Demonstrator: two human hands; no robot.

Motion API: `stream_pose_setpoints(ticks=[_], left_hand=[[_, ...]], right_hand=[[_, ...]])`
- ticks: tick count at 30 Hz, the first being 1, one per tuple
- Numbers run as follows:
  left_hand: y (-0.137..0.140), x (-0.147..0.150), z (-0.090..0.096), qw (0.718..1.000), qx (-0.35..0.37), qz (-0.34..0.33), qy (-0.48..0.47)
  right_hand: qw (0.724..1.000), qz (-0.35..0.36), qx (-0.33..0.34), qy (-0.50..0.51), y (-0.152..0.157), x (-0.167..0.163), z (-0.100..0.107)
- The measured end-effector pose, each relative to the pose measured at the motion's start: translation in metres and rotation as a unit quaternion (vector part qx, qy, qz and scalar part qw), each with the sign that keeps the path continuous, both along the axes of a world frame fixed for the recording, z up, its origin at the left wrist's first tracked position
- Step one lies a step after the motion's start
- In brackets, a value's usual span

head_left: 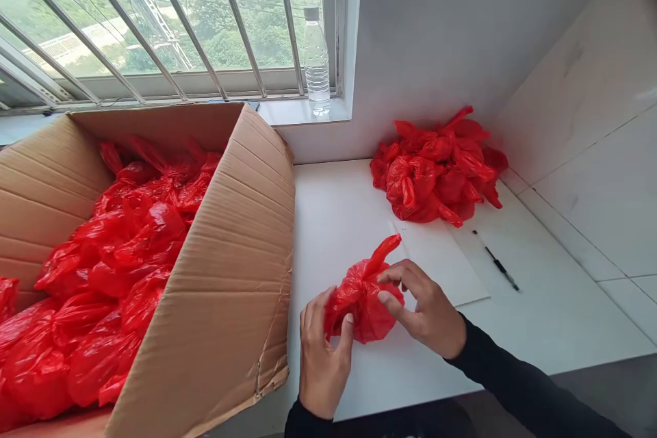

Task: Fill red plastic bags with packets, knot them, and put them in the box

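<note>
A red plastic bag, knotted at the top with one twisted handle sticking up, sits on the white table in front of me. My left hand cups its left side, fingers behind and thumb in front. On the other side my right hand is at the bag's knot, its thumb and forefinger curved with a gap between them. What the bag contains is hidden by the red plastic.
A cardboard box with several red bags inside stands left. A pile of red bags lies by the back wall. White paper and a pen lie right. A water bottle stands on the sill.
</note>
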State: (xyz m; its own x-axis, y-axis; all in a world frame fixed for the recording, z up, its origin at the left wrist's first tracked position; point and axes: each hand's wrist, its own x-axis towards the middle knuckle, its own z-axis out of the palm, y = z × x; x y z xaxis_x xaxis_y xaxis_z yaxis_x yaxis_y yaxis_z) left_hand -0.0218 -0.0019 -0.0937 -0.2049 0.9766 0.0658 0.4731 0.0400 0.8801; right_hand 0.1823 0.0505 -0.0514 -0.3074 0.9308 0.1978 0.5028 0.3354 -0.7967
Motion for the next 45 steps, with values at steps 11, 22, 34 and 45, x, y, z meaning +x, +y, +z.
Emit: stream_pose_setpoints(ticks=[11,22,34,45], left_hand=[[0.001,-0.007,-0.009,0.996,-0.015,0.082,0.01],[0.017,0.021,0.011,0.996,0.059,-0.025,0.068],[0.019,0.017,0.014,0.995,0.065,0.024,0.075],[0.017,0.011,0.031,0.992,0.034,0.122,-0.001]], right_hand=[[0.992,-0.02,0.002,-0.125,0.009,0.019,-0.016],[0.995,0.005,-0.004,-0.099,0.003,0.015,-0.016],[0.988,-0.105,-0.109,0.008,-0.001,0.047,-0.012],[0.972,-0.17,-0.159,0.044,-0.015,0.059,-0.003]])
